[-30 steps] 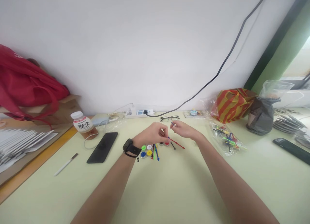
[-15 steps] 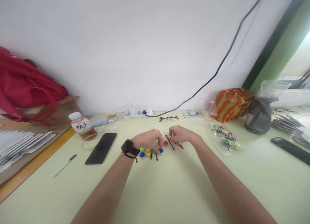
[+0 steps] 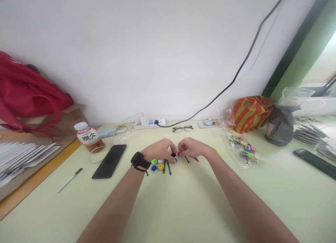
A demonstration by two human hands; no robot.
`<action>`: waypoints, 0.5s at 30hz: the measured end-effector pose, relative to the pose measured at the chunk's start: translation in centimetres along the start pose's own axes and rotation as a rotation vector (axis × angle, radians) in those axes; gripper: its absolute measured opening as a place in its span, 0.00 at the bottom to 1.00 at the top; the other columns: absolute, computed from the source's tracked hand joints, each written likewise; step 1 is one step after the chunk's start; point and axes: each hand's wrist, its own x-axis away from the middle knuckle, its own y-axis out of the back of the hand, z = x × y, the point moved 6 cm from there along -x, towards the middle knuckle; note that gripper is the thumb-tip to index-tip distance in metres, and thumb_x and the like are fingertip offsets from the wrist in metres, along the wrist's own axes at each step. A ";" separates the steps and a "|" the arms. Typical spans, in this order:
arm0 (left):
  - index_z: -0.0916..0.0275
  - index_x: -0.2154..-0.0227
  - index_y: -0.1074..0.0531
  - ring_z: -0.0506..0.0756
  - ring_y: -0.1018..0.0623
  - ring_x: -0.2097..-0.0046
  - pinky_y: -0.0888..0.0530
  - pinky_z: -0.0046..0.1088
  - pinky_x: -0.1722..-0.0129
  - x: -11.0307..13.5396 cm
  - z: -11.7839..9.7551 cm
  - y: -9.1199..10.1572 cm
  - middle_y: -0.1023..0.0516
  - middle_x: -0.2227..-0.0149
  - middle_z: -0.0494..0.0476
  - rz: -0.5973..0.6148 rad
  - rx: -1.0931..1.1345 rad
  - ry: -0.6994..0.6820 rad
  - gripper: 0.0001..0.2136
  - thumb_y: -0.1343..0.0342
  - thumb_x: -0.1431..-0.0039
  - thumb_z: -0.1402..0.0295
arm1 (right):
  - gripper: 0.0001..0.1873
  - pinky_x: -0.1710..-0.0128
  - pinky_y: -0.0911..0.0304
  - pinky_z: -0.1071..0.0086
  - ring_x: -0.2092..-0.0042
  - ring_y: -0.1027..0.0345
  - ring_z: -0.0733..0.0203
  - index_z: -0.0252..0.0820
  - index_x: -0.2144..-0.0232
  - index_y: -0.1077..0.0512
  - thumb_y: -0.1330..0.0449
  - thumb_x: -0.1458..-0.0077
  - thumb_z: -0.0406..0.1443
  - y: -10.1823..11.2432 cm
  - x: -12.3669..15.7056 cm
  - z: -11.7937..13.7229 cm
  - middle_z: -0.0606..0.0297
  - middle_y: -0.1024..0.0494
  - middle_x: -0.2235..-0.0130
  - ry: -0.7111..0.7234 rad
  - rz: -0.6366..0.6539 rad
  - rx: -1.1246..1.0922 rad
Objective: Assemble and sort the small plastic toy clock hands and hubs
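My left hand, with a black watch on its wrist, pinches a small black round piece between thumb and finger. Just beneath it sits a clear-rimmed blue disc. Close by on the right, the fingers of my right hand are closed on a small red round piece. Partly under the right hand lie a black arrow and a blue arrow. Green, yellow and blue discs, along with several plastic arrows, rest by my left wrist.
A clear bag of coloured arrows lies to the right. Leftward are a black phone, a drink bottle and a white pen. Glasses and a power strip lie near the wall.
My right hand has moved left and down onto the red piece, away from the arrows' upper ends. A black piece now shows in my left fingers, above the blue disc.
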 end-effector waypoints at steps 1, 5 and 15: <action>0.57 0.66 0.16 0.56 0.22 0.65 0.31 0.27 0.69 0.0 -0.1 0.0 0.18 0.64 0.53 -0.009 0.001 -0.010 0.14 0.29 0.57 0.59 | 0.04 0.75 0.42 0.73 0.74 0.33 0.66 0.41 0.68 0.23 0.35 0.46 0.36 0.1 0.0 0.0 0.67 0.23 0.70 -0.004 -0.004 0.006; 0.57 0.64 0.16 0.58 0.21 0.60 0.30 0.28 0.64 -0.2 -0.1 0.2 0.17 0.60 0.54 -0.053 0.006 -0.045 0.13 0.30 0.54 0.61 | 0.08 0.70 0.39 0.73 0.67 0.29 0.63 0.43 0.66 0.22 0.33 0.46 0.41 1.6 0.4 -0.7 0.65 0.20 0.65 -0.050 -0.056 0.048; 0.57 0.60 0.18 0.58 0.21 0.60 0.30 0.29 0.66 0.1 0.3 0.5 0.18 0.56 0.56 -0.043 -0.035 0.032 0.18 0.31 0.54 0.57 | 0.08 0.70 0.40 0.69 0.62 0.26 0.54 0.42 0.70 0.23 0.31 0.55 0.37 8.0 6.7 -10.5 0.59 0.19 0.60 -0.500 -0.143 0.207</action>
